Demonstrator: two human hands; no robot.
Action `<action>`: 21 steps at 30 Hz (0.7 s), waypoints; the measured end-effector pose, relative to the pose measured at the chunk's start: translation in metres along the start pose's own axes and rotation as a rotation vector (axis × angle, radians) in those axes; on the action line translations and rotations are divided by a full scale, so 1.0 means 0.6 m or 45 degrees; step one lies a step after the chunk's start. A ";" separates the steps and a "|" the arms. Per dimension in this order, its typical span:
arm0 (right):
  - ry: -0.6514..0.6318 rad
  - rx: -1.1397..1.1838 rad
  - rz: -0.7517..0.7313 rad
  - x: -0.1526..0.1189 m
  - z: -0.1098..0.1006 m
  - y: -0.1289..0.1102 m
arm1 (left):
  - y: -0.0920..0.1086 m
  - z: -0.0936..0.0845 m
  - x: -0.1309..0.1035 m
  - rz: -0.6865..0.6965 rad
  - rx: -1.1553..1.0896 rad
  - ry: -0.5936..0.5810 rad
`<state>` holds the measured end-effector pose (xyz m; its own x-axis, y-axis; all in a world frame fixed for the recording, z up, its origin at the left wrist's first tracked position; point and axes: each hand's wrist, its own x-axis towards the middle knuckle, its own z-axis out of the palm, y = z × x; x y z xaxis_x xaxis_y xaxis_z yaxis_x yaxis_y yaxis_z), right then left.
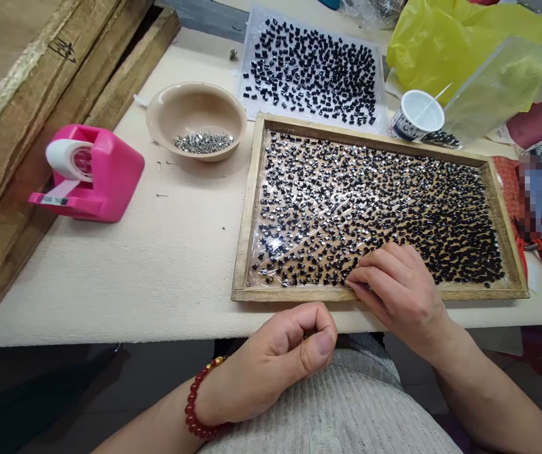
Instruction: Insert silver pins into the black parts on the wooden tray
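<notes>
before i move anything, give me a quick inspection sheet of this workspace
surface: pale table, a few loose pins lying left of the tray
job's things: wooden-rimmed tray spread with small black pieces; more black pieces on a pale sheet behind it; tan bowl partly filled with metal pins
clutter: pink tape dispenser, white patterned cup with a thin stick, yellow bag
hands: right hand at the tray's near edge, fingertips among the pieces, grip hidden; left hand curled before the table edge, contents unclear
cables: nothing seen on the table
surroundings: wooden boards stacked at left; dim area below the table
</notes>
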<state>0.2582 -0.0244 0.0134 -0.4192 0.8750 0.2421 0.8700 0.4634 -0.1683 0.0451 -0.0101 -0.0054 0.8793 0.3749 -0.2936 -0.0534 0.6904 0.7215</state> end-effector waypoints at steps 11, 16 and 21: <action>-0.039 0.685 0.102 -0.029 -0.040 -0.034 | 0.007 0.007 0.013 0.007 -0.024 0.132; -0.044 0.882 0.108 -0.033 -0.040 -0.050 | 0.010 0.015 0.025 -0.037 -0.065 0.108; 0.010 0.928 0.101 -0.032 -0.034 -0.049 | 0.009 0.014 0.030 -0.049 -0.020 0.089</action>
<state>0.2460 -0.0578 0.0333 -0.3577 0.9100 0.2094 0.5028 0.3767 -0.7780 0.0646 -0.0046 -0.0015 0.8459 0.3897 -0.3641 -0.0283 0.7146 0.6990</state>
